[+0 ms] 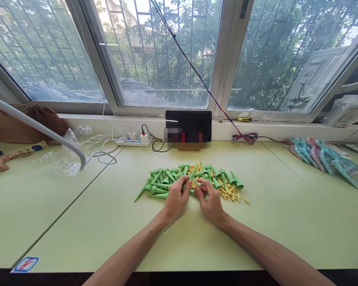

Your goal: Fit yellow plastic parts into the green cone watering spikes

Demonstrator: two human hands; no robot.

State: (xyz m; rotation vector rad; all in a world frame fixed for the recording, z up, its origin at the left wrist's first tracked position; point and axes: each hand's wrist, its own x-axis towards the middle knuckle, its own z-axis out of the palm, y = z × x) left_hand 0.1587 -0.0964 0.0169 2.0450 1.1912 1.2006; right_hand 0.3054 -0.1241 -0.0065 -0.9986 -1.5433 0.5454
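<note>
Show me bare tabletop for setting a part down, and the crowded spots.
Bare tabletop lies right of the yellow pieces, towards the teal and pink items; left of the green cones, towards the table seam; and nearside, between the forearms. Crowded: around the left hand and right hand, in heaped cones and pieces, and back left by the power strip.

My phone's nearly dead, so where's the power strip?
In the head view, the power strip lies left of centre at the back of the table, left of the black screen.
</note>
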